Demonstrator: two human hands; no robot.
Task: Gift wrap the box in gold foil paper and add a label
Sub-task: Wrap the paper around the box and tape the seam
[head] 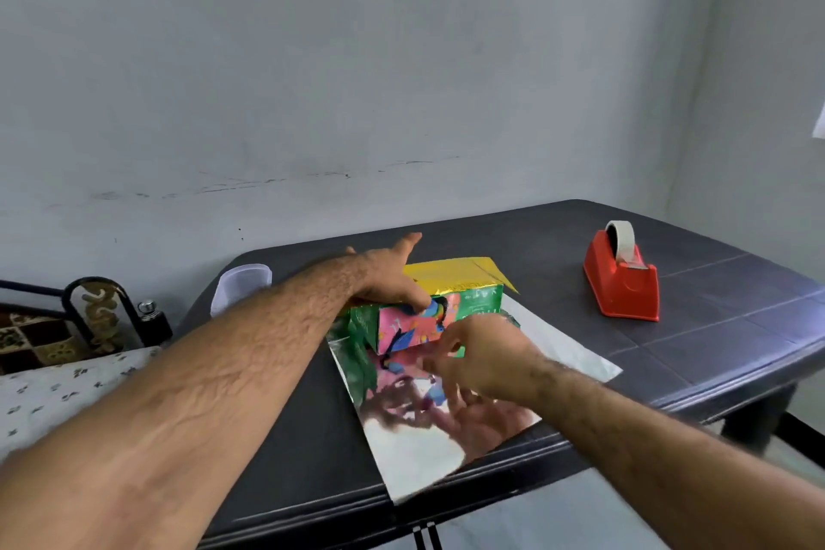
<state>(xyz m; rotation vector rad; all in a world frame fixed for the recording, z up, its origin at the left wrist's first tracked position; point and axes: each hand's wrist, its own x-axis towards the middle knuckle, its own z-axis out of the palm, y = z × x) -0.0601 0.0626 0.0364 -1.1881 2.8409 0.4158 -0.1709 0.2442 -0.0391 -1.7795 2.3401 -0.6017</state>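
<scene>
A colourful green and pink box [404,326] stands on a sheet of foil paper [415,451] that lies silver side up on the dark table [714,326]. The gold side of the foil, a flap [460,275], is folded up over the box's top. My left hand [384,277] lies flat on that top, fingers stretched towards the wall and thumb down on the front face. My right hand [486,353] is at the front right of the box with its fingers curled. It is blurred, and what its fingertips touch is hidden.
A red tape dispenser [625,281] with a roll of tape stands at the right back of the table. A clear plastic cup [241,286] sits at the table's left corner. The foil overhangs the front edge. A bed with a patterned sheet [58,389] is at left.
</scene>
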